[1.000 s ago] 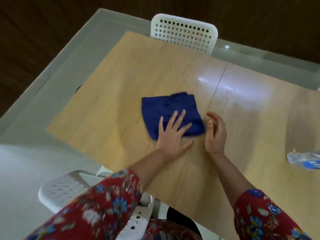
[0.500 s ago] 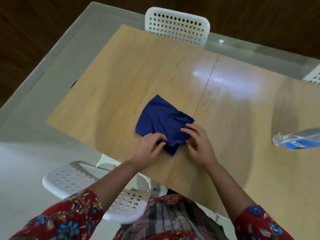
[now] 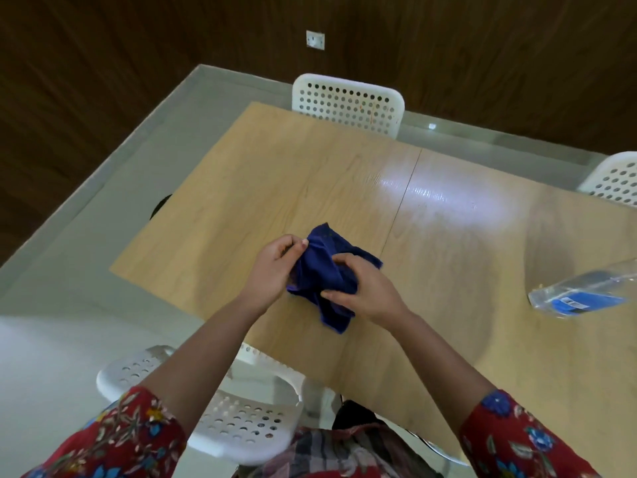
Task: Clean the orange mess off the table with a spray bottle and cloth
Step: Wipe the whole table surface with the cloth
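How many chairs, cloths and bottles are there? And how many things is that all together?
White chairs: 3 (far chair, right chair, near chair)
Blue cloth: 1
Spray bottle: 1
Total: 5

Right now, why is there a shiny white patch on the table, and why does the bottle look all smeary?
Head view: the white patch is glare, likely a lamp reflecting off the glossy table; head view, right edge: the spray bottle is smeared by motion blur; head view, middle: the blue cloth looks sharper.
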